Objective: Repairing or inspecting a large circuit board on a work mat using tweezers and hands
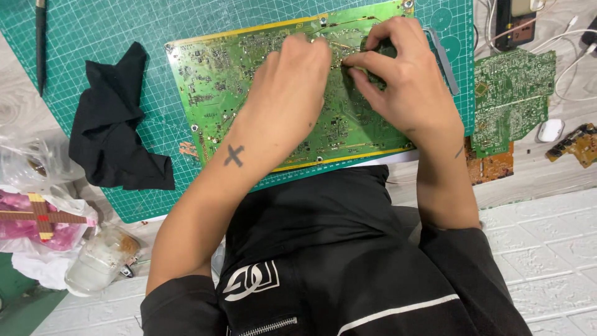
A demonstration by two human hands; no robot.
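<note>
A large green circuit board [249, 81] lies flat on a green cutting mat [93, 31] at the far side of the desk [547, 180], with its long axis running from left to right and tilted a little, so the right end is farther from the person. Both hands work on the right half of this board. The left hand [287, 87] rests on the board with the back turned up and the fingers curled down toward the surface; whether it grips anything I cannot tell, because the fingertips are hidden. The right hand [398, 81] is just beside it, almost touching, and its thumb and fingers are pinched together on a small dark part [373, 74] that sits on the board between the two hands. The part is too covered to name exactly. It lies directly under the right fingertips and just to the right of the left knuckles, so the right hand is the nearer one. A black cloth [118, 124] lies on the left part of the mat, well apart from the hands. A second, smaller circuit board [510, 99] lies beyond the right edge of the mat, and a clear plastic jar [99, 258] lies near the left front corner of the desk.
</note>
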